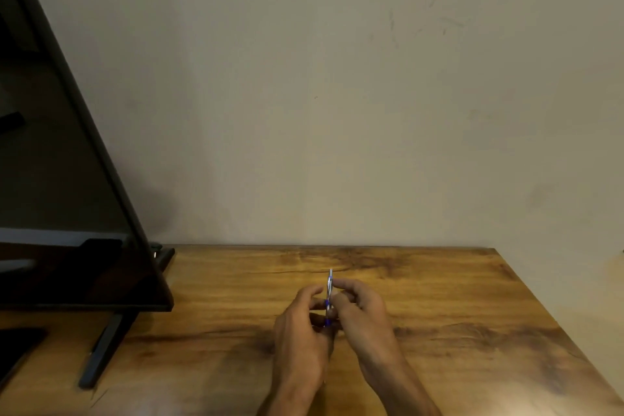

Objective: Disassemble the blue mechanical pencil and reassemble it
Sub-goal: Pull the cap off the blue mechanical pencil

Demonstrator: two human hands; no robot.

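Observation:
The blue mechanical pencil [329, 294] stands nearly upright between both hands above the wooden table [456, 314]. Its silver end pokes up past the fingers, and the blue lower part shows between them. My left hand [300, 334] grips the lower blue section. My right hand [363, 314] pinches the upper part with thumb and fingers. The middle of the pencil is partly hidden by the fingers, so I cannot tell whether any piece is loose.
A large dark screen [67, 196] on a black stand [104, 348] fills the left side of the table. A plain beige wall [337, 94] rises right behind the table's far edge. The table's right edge runs diagonally toward the lower right corner.

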